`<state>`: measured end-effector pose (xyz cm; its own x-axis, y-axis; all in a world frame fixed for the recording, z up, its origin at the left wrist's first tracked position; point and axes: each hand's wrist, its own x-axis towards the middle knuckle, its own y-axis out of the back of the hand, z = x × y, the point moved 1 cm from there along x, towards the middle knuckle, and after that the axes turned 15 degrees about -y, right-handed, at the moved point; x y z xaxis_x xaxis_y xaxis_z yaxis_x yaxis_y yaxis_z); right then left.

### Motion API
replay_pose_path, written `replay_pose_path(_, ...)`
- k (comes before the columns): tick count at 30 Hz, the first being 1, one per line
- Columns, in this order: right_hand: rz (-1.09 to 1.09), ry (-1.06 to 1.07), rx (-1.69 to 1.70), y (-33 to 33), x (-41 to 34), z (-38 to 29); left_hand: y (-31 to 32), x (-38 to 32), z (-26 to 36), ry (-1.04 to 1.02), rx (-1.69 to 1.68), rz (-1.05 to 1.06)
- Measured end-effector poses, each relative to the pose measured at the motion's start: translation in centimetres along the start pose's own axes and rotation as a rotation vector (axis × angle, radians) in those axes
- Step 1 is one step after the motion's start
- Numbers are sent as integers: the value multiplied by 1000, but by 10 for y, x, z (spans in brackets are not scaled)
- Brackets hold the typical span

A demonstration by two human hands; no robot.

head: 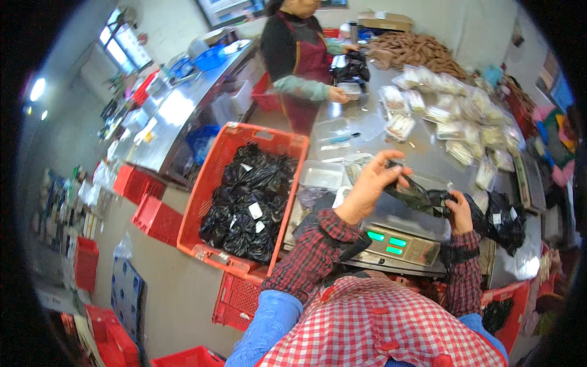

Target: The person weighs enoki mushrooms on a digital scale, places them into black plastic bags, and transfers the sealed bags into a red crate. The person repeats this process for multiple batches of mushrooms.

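Note:
A black plastic bag point(416, 196) is stretched between my two hands, above a digital weighing scale point(415, 247) with a lit green display. My left hand point(373, 181) pinches one end of it, thumb and fingers raised. The other, bunched end is in the fingers of my right hand point(458, 213). To the right of that hand lie filled black bags point(502, 220) with white labels. Beyond my left hand a clear plastic container point(323, 174) rests on the metal table point(424, 151). What the stretched bag contains cannot be seen.
A red crate point(185, 238) full of tied black bags stands left of the table. Clear packets point(477, 110) are heaped at the right, with a brown pile point(417, 50) behind. Across the table a person point(293, 59) handles a small container. More red crates point(158, 218) stand on the floor.

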<state>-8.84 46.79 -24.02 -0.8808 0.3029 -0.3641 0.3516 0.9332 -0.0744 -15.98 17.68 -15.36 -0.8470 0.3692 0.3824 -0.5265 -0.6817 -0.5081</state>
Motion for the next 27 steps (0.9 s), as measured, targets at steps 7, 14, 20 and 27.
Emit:
replay_pose_path(7, -40, -136, -416, 17, -25, 29, 5, -48, -45, 155, 31, 70)
replay_pose_path(14, 9, 510, -546, -29, -37, 23, -44, -50, -57, -174, 793, -500)
replay_pose_path(20, -273, 20, 290, -18, -29, 32, -52, -40, -69, -246, 1066, -704)
replay_pose_path(27, -429, -144, 482, -8, -22, 53, -55, -22, -96, -233, 1093, -782)
